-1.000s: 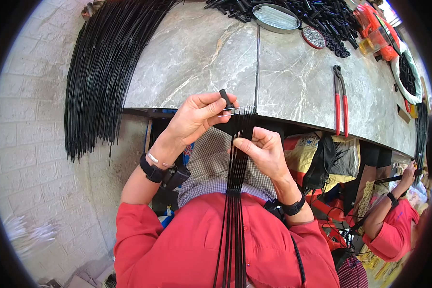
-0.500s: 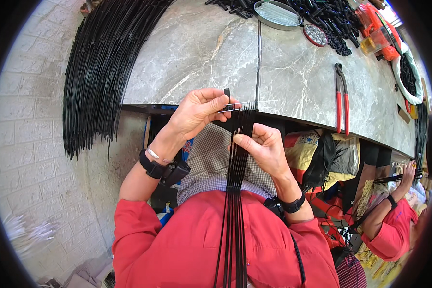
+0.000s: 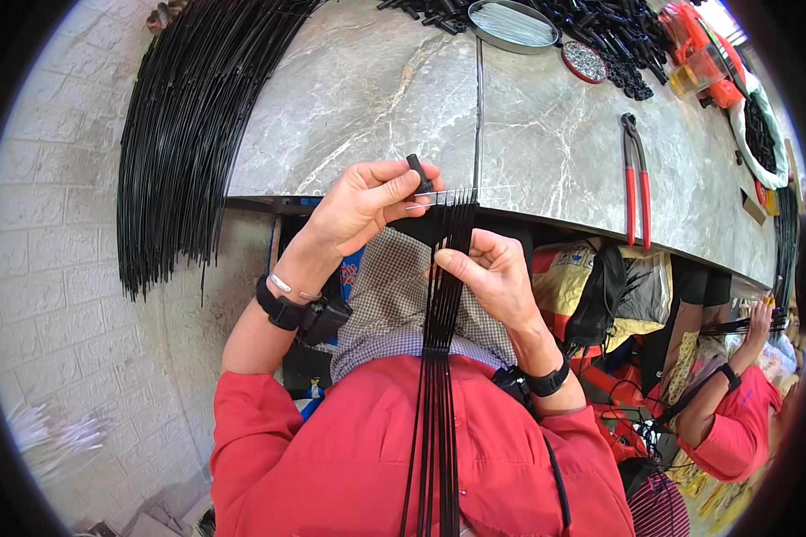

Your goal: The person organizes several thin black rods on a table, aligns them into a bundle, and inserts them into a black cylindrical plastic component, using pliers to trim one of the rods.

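Observation:
A bundle of thin black rods [image 3: 439,358] runs up from my lap to the front edge of the stone table [image 3: 376,98]. My right hand [image 3: 493,273] grips this bundle just below its upper ends, thumb pressed on the rods. My left hand [image 3: 363,201] pinches a small black cap [image 3: 418,174] between thumb and fingers, right at the bright metal tips of the rods [image 3: 452,195]. Both wrists carry black bands.
A large sheaf of black rods [image 3: 188,134] hangs over the table's left end. On the table lie red-handled pliers [image 3: 636,179], a round tray [image 3: 515,22] and a heap of black caps [image 3: 609,31]. Another person in red [image 3: 734,421] works at the right.
My left hand with the cap has shifted slightly along the rod tips. My right hand keeps its grip on the bundle.

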Action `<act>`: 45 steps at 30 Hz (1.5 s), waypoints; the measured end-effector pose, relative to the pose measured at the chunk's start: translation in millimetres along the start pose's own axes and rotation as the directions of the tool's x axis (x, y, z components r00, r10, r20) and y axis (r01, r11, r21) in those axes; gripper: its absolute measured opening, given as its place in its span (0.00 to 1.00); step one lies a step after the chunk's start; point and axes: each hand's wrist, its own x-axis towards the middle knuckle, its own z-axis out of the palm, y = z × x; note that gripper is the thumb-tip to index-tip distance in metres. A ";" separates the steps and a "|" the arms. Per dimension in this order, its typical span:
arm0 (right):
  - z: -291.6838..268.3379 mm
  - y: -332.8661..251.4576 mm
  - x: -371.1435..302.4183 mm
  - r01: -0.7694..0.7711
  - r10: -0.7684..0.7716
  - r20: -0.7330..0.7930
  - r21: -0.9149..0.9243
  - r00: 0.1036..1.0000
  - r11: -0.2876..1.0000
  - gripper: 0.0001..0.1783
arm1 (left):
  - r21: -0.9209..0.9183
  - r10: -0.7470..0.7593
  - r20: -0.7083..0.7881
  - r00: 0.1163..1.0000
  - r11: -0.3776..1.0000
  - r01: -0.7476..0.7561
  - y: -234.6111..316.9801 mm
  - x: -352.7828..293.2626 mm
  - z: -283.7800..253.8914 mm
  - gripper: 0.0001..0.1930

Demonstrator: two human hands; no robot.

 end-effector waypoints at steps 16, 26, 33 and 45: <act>0.8 0.1 1.4 -0.005 0.006 0.023 -0.015 1.000 1.000 0.10 | 0.070 -0.112 0.004 0.994 0.991 0.111 2.7 -0.4 -2.9 0.13; 2.8 -0.9 1.6 -0.013 0.012 0.019 0.006 1.000 1.000 0.10 | 0.167 -0.086 0.023 0.996 0.983 0.081 4.9 -0.4 -1.3 0.13; 3.8 -0.6 0.3 -0.013 0.013 0.010 -0.018 1.000 1.000 0.10 | 0.224 -0.059 -0.015 0.998 0.973 0.061 7.7 -1.8 1.7 0.12; 5.8 3.3 -0.6 -0.001 0.001 0.013 -0.074 1.000 0.997 0.09 | 0.277 -0.042 -0.005 0.999 0.960 0.041 6.8 -6.1 1.1 0.11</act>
